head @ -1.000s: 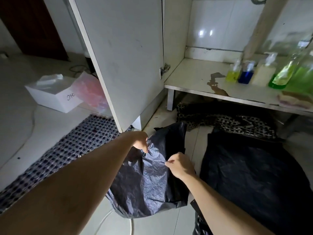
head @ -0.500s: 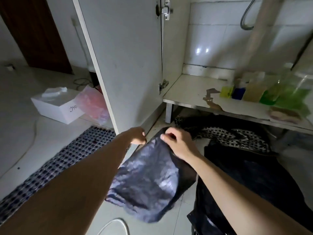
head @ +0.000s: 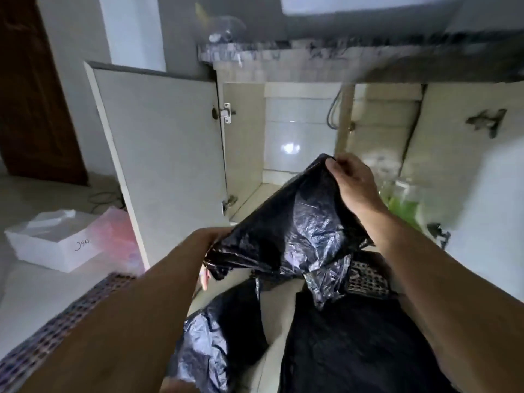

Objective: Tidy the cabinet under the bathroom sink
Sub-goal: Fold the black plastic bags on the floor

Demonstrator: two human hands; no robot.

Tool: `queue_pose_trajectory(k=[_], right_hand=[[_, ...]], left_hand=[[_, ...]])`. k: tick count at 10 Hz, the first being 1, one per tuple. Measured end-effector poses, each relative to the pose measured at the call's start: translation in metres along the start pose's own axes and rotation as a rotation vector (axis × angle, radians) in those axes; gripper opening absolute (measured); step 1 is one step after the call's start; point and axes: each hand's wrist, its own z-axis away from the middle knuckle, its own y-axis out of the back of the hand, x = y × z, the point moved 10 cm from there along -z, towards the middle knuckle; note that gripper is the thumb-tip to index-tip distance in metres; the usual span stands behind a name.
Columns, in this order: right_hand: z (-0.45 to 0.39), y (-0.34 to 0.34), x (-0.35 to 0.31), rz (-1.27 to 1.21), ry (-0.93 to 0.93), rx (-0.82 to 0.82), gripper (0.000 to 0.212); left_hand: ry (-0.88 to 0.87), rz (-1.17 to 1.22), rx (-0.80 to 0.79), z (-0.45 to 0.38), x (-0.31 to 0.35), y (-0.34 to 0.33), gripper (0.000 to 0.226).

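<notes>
Head view, hands: the right hand (head: 353, 185) is raised in front of the open cabinet (head: 243, 143), fingers curled over the top edge of a black plastic bag (head: 297, 234) and pinching it. The left hand (head: 208, 245) sits lower and to the left, mostly hidden behind the bag's crumpled lower corner; it appears to grip that corner, with a fingertip showing under the plastic.

Head view, bag: it hangs stretched on a slant between the two hands, high at the right and low at the left, in the air in front of the cabinet opening and above the floor. Its loose lower part droops between the forearms.

Head view, cabinet: the left door (head: 158, 154) stands wide open, a hinge on its inner edge. White tiles show at the back, with a pale drain pipe (head: 344, 120) running down in front of them. The right door (head: 465, 154) is also swung open.

Head view, contents: a bottle of green liquid (head: 402, 205) stands on the cabinet floor just behind the right wrist; it is blurred.

Head view, floor: a dark sheet (head: 354, 344) lies below the right forearm, with a black-and-white patterned cloth (head: 368, 279) at its far edge. A checked mat (head: 56, 333) lies under the left forearm.

Head view, left side: a white box (head: 54, 248) with handwriting sits on the floor, a pink plastic bag (head: 119, 239) just beside it.
</notes>
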Motion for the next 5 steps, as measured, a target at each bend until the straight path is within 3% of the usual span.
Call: queue_pose_trajectory(k=[1, 2, 3, 5], right_hand=[[0.001, 0.057, 0.002, 0.011, -0.071, 0.038, 0.022], [0.005, 0.108, 0.014, 0.074, -0.171, 0.083, 0.017], [0.013, 0.148, 0.035, 0.193, -0.233, 0.068, 0.026], [0.064, 0.183, 0.130, 0.882, -0.659, -0.566, 0.013]], left_hand=[[0.925, 0.964, -0.303, -0.005, -0.030, -0.107, 0.038], [0.247, 0.940, -0.135, -0.017, 0.052, -0.091, 0.024], [0.011, 0.904, -0.191, -0.027, 0.122, -0.097, 0.022], [-0.265, 0.780, -0.249, -0.033, 0.191, -0.113, 0.026]])
